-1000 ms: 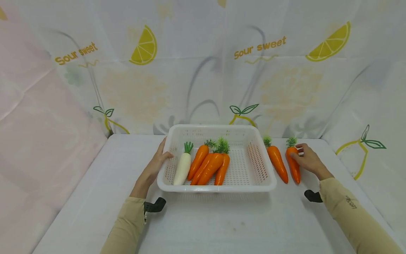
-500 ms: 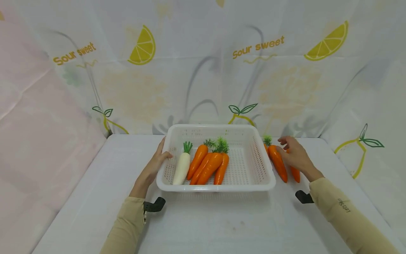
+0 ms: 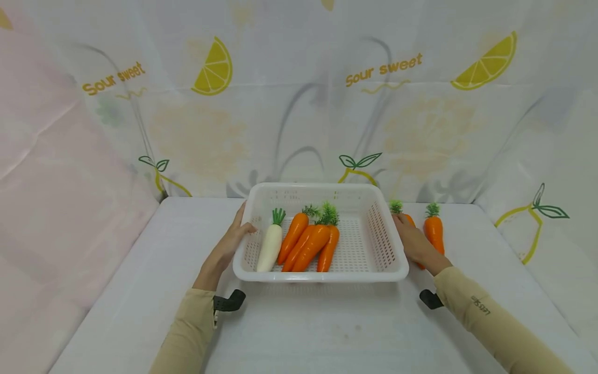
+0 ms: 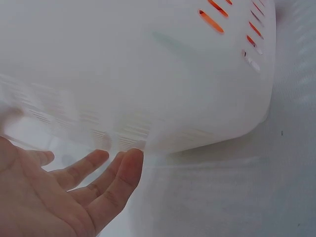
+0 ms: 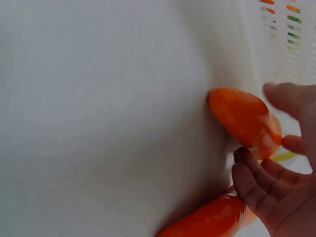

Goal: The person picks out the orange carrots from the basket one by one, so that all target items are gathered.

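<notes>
A white plastic basket (image 3: 322,277) is in the middle of the table in the head view. My left hand (image 3: 231,234) grips its left side, thumb over the rim and fingers along the outer wall. Inside lie a white radish (image 3: 269,248) and several orange carrots (image 3: 310,248) with green tops. My right hand (image 3: 416,240) is beside the basket's right wall, partly covering a carrot (image 5: 242,118) there. In the right wrist view its thumb and fingers are spread around that carrot. Another carrot (image 3: 434,234) lies just to the right, close under the fingertips.
The table (image 3: 322,332) is covered with a white cloth. A printed curtain (image 3: 299,104) with lemon patterns hangs behind the table and along its sides. Black wrist mounts (image 3: 230,301) stick out below both hands.
My right hand has left the far-right carrot, lifting over and moving left to the carrot beside the basket. The left hand and the basket have stayed in place.
</notes>
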Motion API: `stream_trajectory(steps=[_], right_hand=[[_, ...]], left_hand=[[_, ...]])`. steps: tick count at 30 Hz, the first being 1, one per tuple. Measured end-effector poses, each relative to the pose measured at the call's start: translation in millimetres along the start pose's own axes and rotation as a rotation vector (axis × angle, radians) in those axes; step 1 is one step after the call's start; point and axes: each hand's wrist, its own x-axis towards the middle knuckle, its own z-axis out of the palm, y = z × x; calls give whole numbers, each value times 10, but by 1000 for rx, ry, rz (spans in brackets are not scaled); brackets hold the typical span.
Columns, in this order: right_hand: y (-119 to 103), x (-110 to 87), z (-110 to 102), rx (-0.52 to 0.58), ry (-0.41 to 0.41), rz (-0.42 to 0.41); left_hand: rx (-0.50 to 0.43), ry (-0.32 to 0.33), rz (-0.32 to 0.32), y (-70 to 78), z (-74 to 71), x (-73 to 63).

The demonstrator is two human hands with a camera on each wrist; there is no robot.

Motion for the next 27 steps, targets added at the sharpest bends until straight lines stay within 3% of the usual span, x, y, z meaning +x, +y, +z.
stream_trajectory(steps=[8,12,19,27], right_hand=[[-20,-54,3,17,30,79],[-39,-103,4,-5,51,80],[-59,-179,-11,-122,62,80],[2,-292,3,-225,89,156]], left_hand=[[9,6,1,-14,-3,20],[10,0,0,-17,-3,25],[17,-8,5,-23,-12,25],[9,-5,-1,-26,-2,15]])
